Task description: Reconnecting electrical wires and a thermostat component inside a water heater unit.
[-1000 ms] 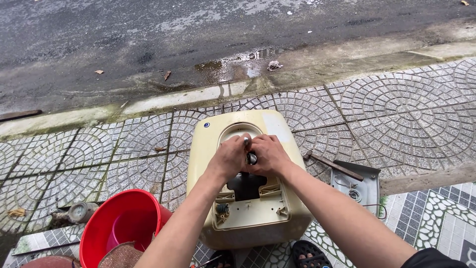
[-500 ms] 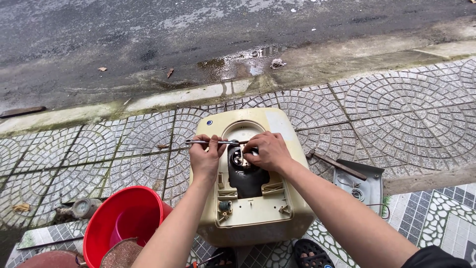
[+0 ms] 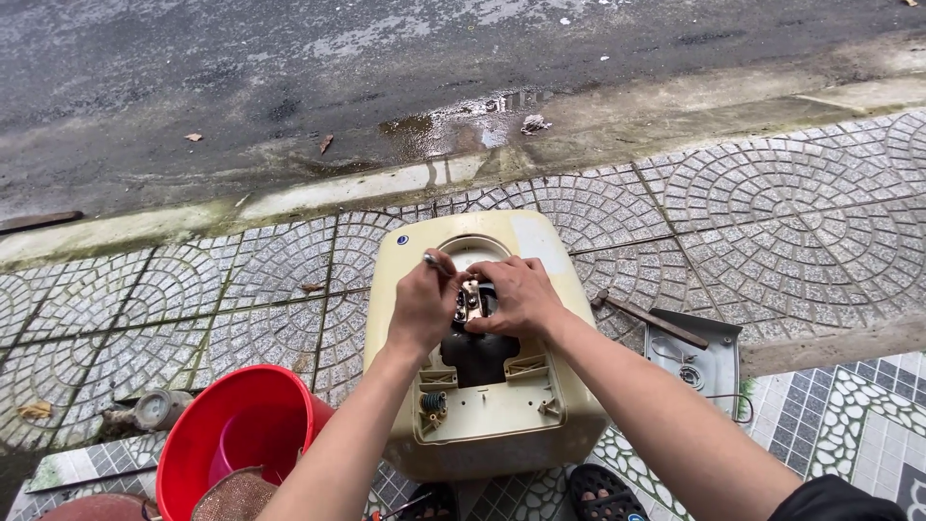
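A cream plastic appliance housing (image 3: 540, 386) lies opened on the patterned pavement, with a dark cavity in its middle. My left hand (image 3: 422, 307) is closed around a thin metal tool (image 3: 431, 260) whose tip pokes up above my fingers. My right hand (image 3: 523, 297) grips a small metal part with brass-coloured terminals (image 3: 470, 304) over the cavity. Both hands meet above the housing's centre. A coiled spring-like piece (image 3: 433, 402) sits at the lower left of the housing.
A red bucket (image 3: 207, 439) stands at the lower left with a woven brown item beside it. A grey metal cover plate (image 3: 709, 362) with a screwdriver-like tool (image 3: 646, 318) lies to the right. A black sandal (image 3: 600, 492) is below. The wet road and kerb lie beyond.
My left hand had drawn a long thin metal tool out to the left half a second ago. It has come back, and both hands are together over the cavity again.
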